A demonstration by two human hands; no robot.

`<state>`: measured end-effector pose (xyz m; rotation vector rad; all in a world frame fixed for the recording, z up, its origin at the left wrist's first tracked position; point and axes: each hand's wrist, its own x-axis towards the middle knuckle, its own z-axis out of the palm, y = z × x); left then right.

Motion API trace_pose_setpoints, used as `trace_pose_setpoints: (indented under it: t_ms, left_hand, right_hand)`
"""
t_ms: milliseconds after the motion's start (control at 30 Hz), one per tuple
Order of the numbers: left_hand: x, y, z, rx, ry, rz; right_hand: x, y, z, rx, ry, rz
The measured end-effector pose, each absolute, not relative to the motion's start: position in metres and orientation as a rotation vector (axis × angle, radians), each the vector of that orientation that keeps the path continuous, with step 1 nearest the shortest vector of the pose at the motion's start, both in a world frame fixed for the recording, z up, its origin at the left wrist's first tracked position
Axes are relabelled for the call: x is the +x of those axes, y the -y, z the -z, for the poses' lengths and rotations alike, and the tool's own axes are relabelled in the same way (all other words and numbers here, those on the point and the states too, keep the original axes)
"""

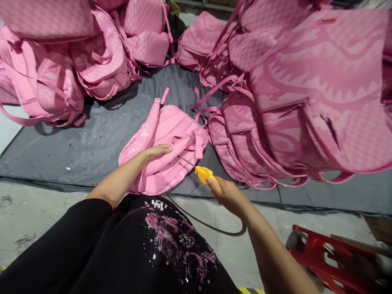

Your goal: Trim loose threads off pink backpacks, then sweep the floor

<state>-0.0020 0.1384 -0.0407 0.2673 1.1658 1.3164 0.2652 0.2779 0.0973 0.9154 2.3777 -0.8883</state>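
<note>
A pink backpack (171,118) lies in front of me on a dark grey sheet, its padded back and straps facing up. My left hand (157,152) is closed on one shoulder strap (180,145) of it; most of those fingers are hidden. In my right hand (225,194) is a yellow air blow gun (204,174) with a thin metal nozzle. Its tip points down and left at the strap, close to my left hand. A brown hose (211,228) loops below the right hand.
Several pink backpacks (321,81) with a shark-mouth print stand packed along the right. More backpacks (104,61) are piled at the back left. The grey sheet (101,139) covers the work surface. A red plastic stool (330,253) stands on the floor at lower right.
</note>
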Motion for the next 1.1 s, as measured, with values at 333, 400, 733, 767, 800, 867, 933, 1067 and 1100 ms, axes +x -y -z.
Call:
trace_pose_setpoints:
  t_ms: [333,400,733,767,800,867,933,1067,1100]
  left_hand:
    - [0.008,-0.143,0.03,0.418,-1.2,-1.317]
    - [0.008,-0.142,0.031,0.416,-1.253,-1.294]
    - [0.01,-0.143,0.035,0.461,-1.393,-1.283]
    - [0.01,-0.142,0.035,0.469,-1.401,-1.28]
    - [0.01,-0.142,0.035,0.478,-1.408,-1.28]
    - [0.01,-0.141,0.035,0.498,-1.414,-1.276]
    - [0.01,-0.14,0.032,0.51,-1.429,-1.255]
    - [0.011,-0.142,0.025,0.594,-1.493,-1.168]
    - [0.011,-0.143,0.024,0.632,-1.509,-1.159]
  right_hand:
    - [0.286,-0.265,-0.114,1.033,-2.47,0.739]
    - [0.29,-0.261,-0.115,1.009,-2.463,0.787]
    - [0.268,-0.248,-0.109,0.972,-2.371,0.478]
    - [0.267,-0.248,-0.109,0.962,-2.368,0.464]
    - [0.266,-0.248,-0.109,0.955,-2.367,0.446]
    - [0.265,-0.246,-0.109,0.955,-2.372,0.398]
    - [0.265,-0.244,-0.108,0.943,-2.376,0.361]
    - [0.267,-0.241,-0.105,0.905,-2.415,0.299]
    - [0.268,-0.242,-0.105,0.894,-2.425,0.289]
